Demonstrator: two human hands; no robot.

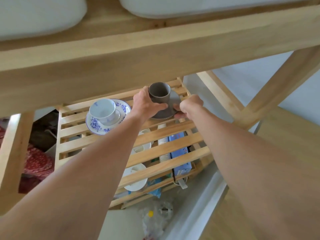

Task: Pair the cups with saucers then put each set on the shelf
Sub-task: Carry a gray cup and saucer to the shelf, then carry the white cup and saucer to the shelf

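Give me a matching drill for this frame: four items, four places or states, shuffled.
Items:
1. grey cup
2. floral cup
3. left hand
4. blue box

Places or states:
A. below the slatted shelf
B. on the blue-flowered saucer
C. on the grey saucer
D. gripping the grey cup's side

Pairs: 1-C, 2-B, 3-D, 4-A

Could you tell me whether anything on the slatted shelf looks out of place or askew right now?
Nothing looks spilled or broken. The blue floral cup sits off-centre on its saucer, toward the left rim. The grey cup stands upright on the grey saucer, both hands holding that set.
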